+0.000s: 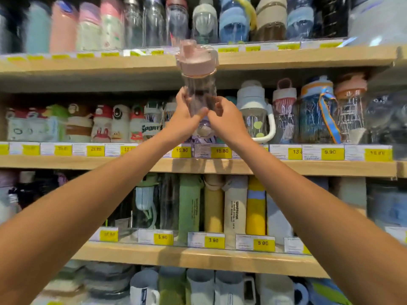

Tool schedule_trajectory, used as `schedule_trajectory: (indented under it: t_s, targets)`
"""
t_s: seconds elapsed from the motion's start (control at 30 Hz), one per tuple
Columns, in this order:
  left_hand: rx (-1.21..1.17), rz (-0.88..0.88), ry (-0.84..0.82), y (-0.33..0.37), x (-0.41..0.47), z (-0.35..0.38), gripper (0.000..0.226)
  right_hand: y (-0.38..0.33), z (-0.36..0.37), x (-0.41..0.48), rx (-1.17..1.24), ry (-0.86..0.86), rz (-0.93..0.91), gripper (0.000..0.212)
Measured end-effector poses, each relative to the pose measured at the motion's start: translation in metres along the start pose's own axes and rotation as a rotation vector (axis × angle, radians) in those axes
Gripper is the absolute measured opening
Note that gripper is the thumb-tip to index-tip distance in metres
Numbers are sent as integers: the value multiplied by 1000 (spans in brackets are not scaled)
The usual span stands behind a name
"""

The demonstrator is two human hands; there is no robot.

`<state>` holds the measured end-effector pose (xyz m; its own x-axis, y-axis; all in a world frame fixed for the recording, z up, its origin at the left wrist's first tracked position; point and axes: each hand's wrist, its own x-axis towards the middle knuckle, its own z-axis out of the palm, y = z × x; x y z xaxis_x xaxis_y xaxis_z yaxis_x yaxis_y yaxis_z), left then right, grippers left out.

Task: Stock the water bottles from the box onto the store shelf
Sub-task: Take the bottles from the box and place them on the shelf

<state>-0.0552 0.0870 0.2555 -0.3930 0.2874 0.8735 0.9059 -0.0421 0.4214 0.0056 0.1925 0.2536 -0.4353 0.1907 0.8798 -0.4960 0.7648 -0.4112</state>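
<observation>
Clear bottle [199, 95] with pink lid [196, 59]: upright, held in the air in front of the shelving, lid level with the front edge of the upper shelf [88, 64], base above the middle shelf [132, 164].

Grip, left hand [185, 119]: fingers curled round the bottle's left side, thumb across the lower front.

Grip, right hand [226, 119]: fingers curled at the lower right side, thumb near the base, just beside the left thumb.

Directly below the base, between the wrists: purple bottle [203, 133] standing on the middle shelf. Just right of it: white-handled bottle [253, 111].

Yellow price tags [222, 151] along the shelf edges. More bottles in rows on the upper, middle and lower shelf [198, 256]. Mugs [144, 287] on the lowest level.
</observation>
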Motion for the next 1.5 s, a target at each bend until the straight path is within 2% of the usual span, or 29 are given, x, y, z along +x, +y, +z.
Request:
schedule_trajectory:
  t_s: [0.1, 0.23, 0.4, 0.5, 0.63, 0.7, 0.77, 0.87, 1.13, 1.23, 1.37, 1.5]
  targets:
    - [-19, 20, -54, -17, 7, 7, 66, 5, 3, -3, -42, 10, 28, 28]
    - [-14, -38, -92, -39, 11, 20, 70, 17, 10, -13, -111, 25, 44, 29]
    - [123, -129, -153, -52, 15, 23, 66, 23, 16, -22, -187, 29, 46, 32]
    - [187, -202, -165, -51, 24, 21, 66, 28, 21, -19, -240, 53, 54, 25]
    - [229, -300, -224, -58, 36, 19, 85, 31, 26, -16, -291, 67, 107, 27]
    - [241, -322, -243, -61, 39, 19, 91, 33, 28, -14, -328, 50, 113, 21]
    - [290, -306, -226, -63, 41, 20, 82, 33, 28, -12, -366, 31, 121, 16]
    - [311, -276, -217, -62, 42, 23, 69, 30, 27, -11, -368, 34, 144, 24]
    - [344, -266, -191, -56, 37, 30, 60, 32, 21, -12, -412, 119, 150, 22]
    - [330, -273, -204, -52, 36, 30, 50, 28, 18, -13, -430, 148, 162, 21]
    - [312, -282, -228, -48, 34, 30, 58, 25, 12, -14, -374, 119, 180, 21]
    - [311, -288, -216, -44, 29, 29, 37, 29, 11, -16, -346, 126, 177, 28]
